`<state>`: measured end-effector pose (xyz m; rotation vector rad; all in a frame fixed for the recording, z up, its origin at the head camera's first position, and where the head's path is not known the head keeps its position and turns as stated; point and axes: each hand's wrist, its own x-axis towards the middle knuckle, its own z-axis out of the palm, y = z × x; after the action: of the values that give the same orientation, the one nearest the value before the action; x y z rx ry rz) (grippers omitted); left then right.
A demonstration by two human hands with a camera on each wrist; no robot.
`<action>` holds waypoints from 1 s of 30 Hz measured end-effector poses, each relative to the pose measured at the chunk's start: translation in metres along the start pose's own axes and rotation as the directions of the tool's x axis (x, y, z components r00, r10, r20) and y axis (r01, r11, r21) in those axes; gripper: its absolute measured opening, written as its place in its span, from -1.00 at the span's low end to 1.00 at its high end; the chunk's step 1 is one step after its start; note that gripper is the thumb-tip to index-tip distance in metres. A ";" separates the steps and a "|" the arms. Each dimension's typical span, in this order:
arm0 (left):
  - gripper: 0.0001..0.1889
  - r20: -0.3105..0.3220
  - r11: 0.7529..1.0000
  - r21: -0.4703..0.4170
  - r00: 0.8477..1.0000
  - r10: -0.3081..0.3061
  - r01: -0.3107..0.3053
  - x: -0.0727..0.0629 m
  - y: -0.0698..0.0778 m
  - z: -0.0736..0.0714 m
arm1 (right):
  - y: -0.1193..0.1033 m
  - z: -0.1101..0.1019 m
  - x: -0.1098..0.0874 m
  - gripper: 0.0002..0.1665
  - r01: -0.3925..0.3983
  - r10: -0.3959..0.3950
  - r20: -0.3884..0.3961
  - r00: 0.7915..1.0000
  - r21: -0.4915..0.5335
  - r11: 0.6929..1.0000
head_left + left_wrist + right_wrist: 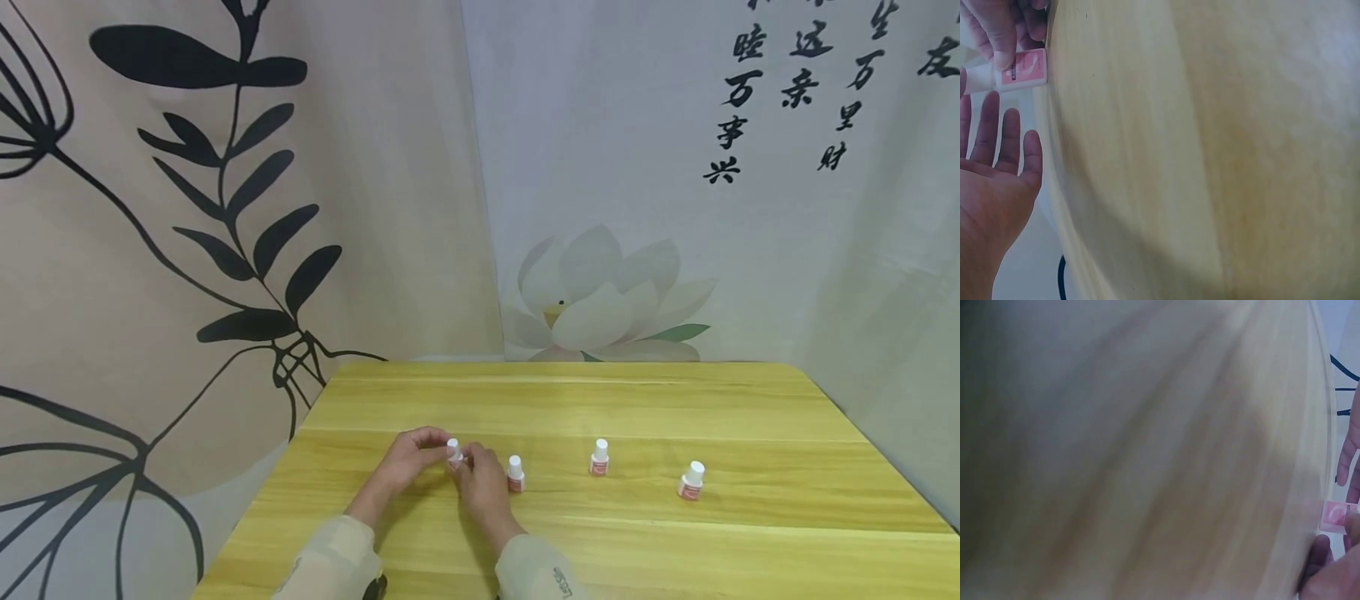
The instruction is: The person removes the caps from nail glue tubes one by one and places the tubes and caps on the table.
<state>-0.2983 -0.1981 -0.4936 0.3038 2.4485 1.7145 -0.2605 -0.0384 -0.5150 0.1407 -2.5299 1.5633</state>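
Between my hands is a small white bottle [454, 451] with a white cap and a pink label. My right hand [483, 487] pinches its body, the thumb lying over the pink label [1025, 67] in the left wrist view. My left hand [408, 458] has thumb and index finger at the cap [979, 78], its other fingers spread loosely below. The right wrist view catches the bottle [1335, 514] only at its right edge, part of it covered by the right hand [1335, 575]. Just right of that hand, a second bottle [515, 474] stands upright.
Two more matching bottles stand farther right on the wooden table [637, 550], one toward the middle [599, 457] and one beyond it [692, 481]. A curtain [397, 208] printed with plants and characters hangs behind the table's back edge.
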 end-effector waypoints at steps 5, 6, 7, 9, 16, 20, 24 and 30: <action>-0.72 0.006 1.000 -0.017 1.000 -0.010 0.010 0.000 0.000 -0.001 | -0.001 -0.001 0.000 -0.88 0.005 -0.005 0.001 1.000 -0.008 1.000; -0.71 0.007 1.000 -0.021 1.000 -0.012 0.012 0.000 0.000 -0.001 | -0.001 -0.001 0.000 -0.88 0.006 -0.006 0.002 1.000 -0.012 1.000; -0.70 0.009 1.000 -0.023 1.000 -0.013 0.013 0.000 0.000 -0.001 | -0.002 -0.001 0.000 -0.87 0.008 -0.008 0.002 1.000 -0.014 1.000; -0.69 0.011 1.000 -0.023 1.000 -0.015 0.016 0.000 0.000 -0.001 | -0.002 -0.001 -0.001 -0.87 0.010 -0.010 0.005 1.000 -0.017 1.000; -0.69 0.010 1.000 -0.014 1.000 -0.017 0.017 0.000 -0.001 -0.001 | -0.004 -0.002 -0.001 -0.88 0.009 -0.009 0.001 1.000 -0.010 1.000; -0.71 -0.002 1.000 -0.007 1.000 -0.016 0.016 0.000 0.002 -0.001 | -0.004 -0.003 -0.001 -0.88 0.017 -0.017 0.006 1.000 -0.008 1.000; -0.74 -0.005 1.000 0.006 1.000 -0.014 0.014 0.001 0.003 0.001 | -0.005 -0.004 -0.001 -0.88 0.012 -0.012 0.016 1.000 -0.007 1.000; -0.74 -0.002 1.000 0.003 1.000 -0.017 0.017 -0.001 0.004 0.001 | -0.004 -0.004 -0.002 -0.89 0.008 -0.008 0.021 1.000 -0.002 1.000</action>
<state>-0.2964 -0.1964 -0.4898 0.2815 2.4477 1.7060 -0.2574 -0.0367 -0.5096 0.1677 -2.5430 1.5648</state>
